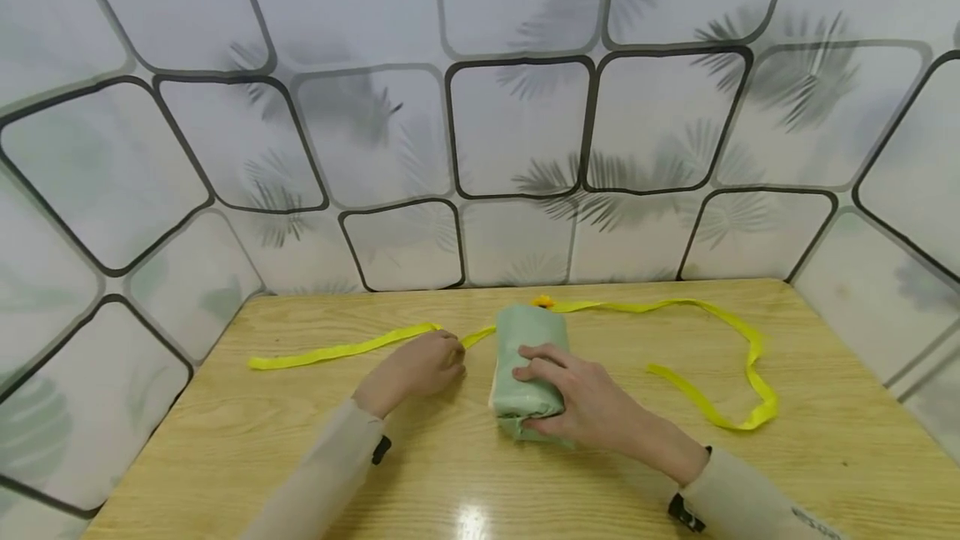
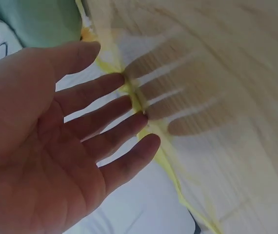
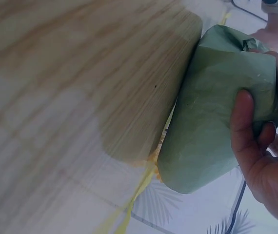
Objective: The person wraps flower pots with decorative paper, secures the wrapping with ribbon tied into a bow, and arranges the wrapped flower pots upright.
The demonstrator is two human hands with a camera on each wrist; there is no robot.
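Note:
A parcel [image 1: 528, 365] in pale green wrapping lies on the table, its near end folded. My right hand [image 1: 588, 402] grips that near end, thumb low and fingers over the top; the right wrist view shows the wrapping [image 3: 207, 112] close up. To the left of the parcel, my left hand [image 1: 420, 365] is over a yellow ribbon [image 1: 337, 352]. In the left wrist view the left hand [image 2: 56, 131] has its fingers spread and fairly straight, fingertips at the ribbon, thumb apart from them. Part of the ribbon is hidden by the parcel.
A small orange flower-like piece [image 1: 543, 301] shows behind the parcel's far end. On the right, the ribbon's other length [image 1: 752, 348] curves across the wooden table [image 1: 360, 482] and bends back. A patterned wall covering [image 1: 517, 123] stands at the table's back edge.

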